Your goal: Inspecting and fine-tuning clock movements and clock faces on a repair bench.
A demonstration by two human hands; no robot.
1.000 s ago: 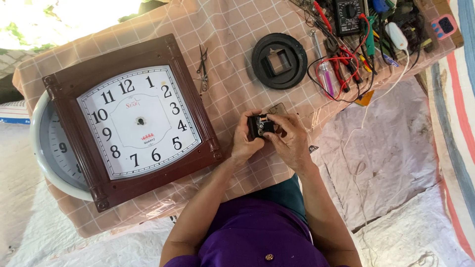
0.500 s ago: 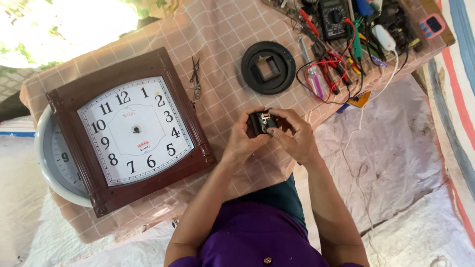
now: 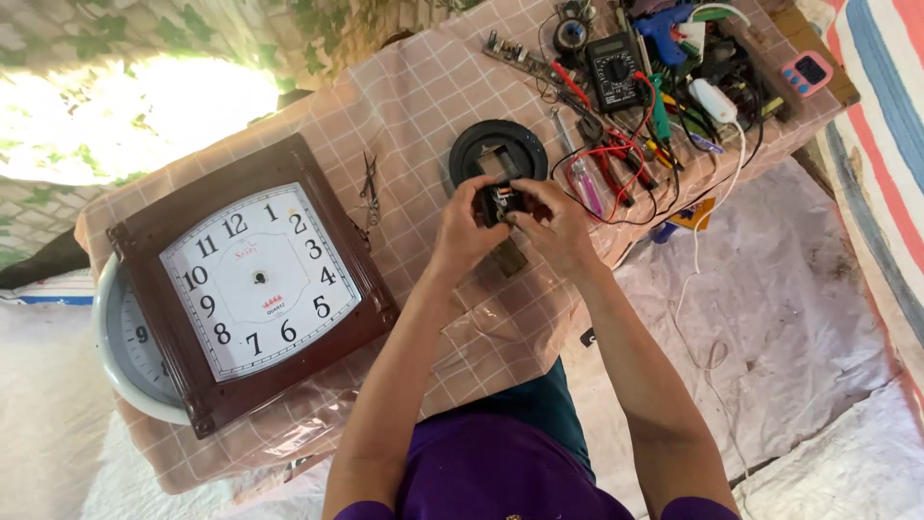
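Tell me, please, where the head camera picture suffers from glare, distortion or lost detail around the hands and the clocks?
Head view: daylight burns out the upper left corner above the brown square clock; wide-angle distortion bows the table edges; the clock face reads clearly with no glare; the left hand and right hand are evenly lit, but the small black part between them is too dark and small for detail.

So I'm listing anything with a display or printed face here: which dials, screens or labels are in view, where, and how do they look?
Square clock: table's left, white dial, dark brown frame.
Round clock: beneath it, pale rim, grey dial.
Multimeter: top, among the tools, black, grey screen.
Pink timer: top right corner, small dark screen.
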